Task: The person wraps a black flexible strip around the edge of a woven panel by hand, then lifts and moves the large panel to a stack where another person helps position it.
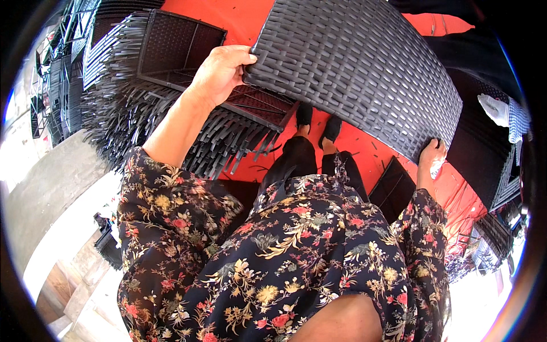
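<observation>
A large dark grey woven wicker panel (353,68) is held up in front of me, tilted, its near edge toward my body. My left hand (223,69) grips its left corner, thumb on top and fingers out of sight beneath. At the right near corner my right hand (433,158) is closed on the edge, with a bit of something white at its fingers. Below and left of the panel lie unfinished woven pieces (181,45) with many loose dark strips (211,142) sticking out along their sides.
A red floor covering (364,149) with scattered strip scraps lies under my feet (330,130). Dark frames (62,74) are stacked at the far left. At the right are dark woven pieces (478,137) and a white and blue checked cloth (515,119). A dark flat piece (393,191) leans near my right arm.
</observation>
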### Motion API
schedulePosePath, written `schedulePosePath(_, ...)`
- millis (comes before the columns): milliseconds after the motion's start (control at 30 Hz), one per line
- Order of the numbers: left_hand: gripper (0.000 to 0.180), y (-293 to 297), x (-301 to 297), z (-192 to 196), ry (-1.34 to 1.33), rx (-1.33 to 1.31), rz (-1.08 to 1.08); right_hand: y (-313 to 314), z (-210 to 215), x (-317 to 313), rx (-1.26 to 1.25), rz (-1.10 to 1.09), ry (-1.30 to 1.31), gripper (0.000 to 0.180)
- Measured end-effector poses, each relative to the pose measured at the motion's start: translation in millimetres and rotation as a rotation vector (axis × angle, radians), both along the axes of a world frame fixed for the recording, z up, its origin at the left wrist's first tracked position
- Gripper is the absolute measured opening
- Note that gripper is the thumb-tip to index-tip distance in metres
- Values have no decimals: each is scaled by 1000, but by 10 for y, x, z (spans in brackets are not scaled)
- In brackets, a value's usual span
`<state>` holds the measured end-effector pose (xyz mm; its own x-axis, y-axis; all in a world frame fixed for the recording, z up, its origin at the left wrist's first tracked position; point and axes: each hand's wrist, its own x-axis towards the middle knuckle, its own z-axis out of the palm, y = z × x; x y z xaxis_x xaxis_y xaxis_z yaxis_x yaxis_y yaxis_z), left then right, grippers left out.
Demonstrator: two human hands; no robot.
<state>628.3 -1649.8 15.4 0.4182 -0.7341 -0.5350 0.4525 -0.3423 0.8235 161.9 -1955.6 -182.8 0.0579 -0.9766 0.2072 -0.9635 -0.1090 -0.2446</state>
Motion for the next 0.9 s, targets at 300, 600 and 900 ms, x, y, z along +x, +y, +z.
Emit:
schedulePosePath(300,13,-29,-43,12,-48,-13,28,9,-11,-1,-20,32,-6,50)
schedulePosePath(600,16,-11,-56,0,-62,-4,21,21,23,34,-16,22,-5,50)
schedulePosePath(900,22,11,-73,64,-87,-29,-47,-51,-139,-89,-45,28,30,47)
